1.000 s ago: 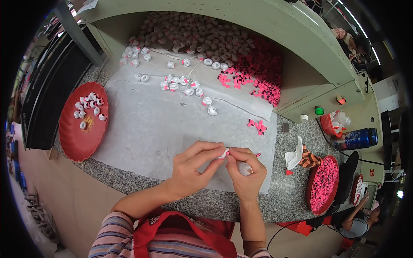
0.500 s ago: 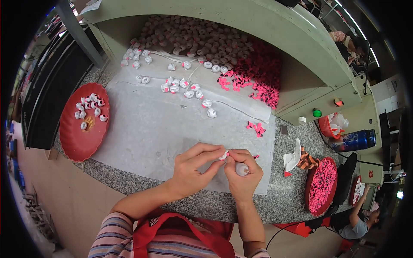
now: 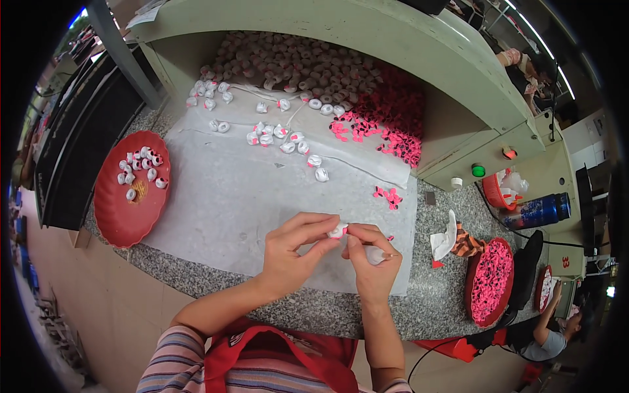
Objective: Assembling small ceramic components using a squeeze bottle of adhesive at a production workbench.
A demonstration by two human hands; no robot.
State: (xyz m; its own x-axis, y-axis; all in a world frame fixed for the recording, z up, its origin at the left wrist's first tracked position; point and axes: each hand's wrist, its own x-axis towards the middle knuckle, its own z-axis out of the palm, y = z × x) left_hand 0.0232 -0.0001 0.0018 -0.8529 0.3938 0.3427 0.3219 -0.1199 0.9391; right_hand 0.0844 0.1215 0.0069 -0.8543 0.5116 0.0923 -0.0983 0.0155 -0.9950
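Note:
Just above the near edge of the white sheet [image 3: 249, 216], my left hand [image 3: 288, 252] pinches a small round white piece [image 3: 337, 230] with a pink patch between thumb and fingers. My right hand [image 3: 372, 275] touches the piece's right side with its thumb and forefinger. Its curled fingers also hold a small whitish squeeze bottle [image 3: 375, 255], its thin tip pointing right. The bottle is partly hidden by the fingers. Several pink and black bits [image 3: 388, 196] lie on the sheet beyond my right hand, and several similar white pieces [image 3: 288, 147] are scattered farther back.
A red scalloped dish [image 3: 121, 219] with several white pieces stands at left. Under the green shelf [image 3: 314, 14] are heaps of white pieces and pink bits. To the right are a red dish [image 3: 476, 313] of pink bits, a blue bottle [image 3: 534, 211] and a red basket [image 3: 493, 191]. A co-worker [image 3: 549, 344] sits far right.
The squeeze bottle in my right hand has tipped over, its tip swinging out to the right. The white piece has turned slightly in my left fingers. The head view has shifted a little.

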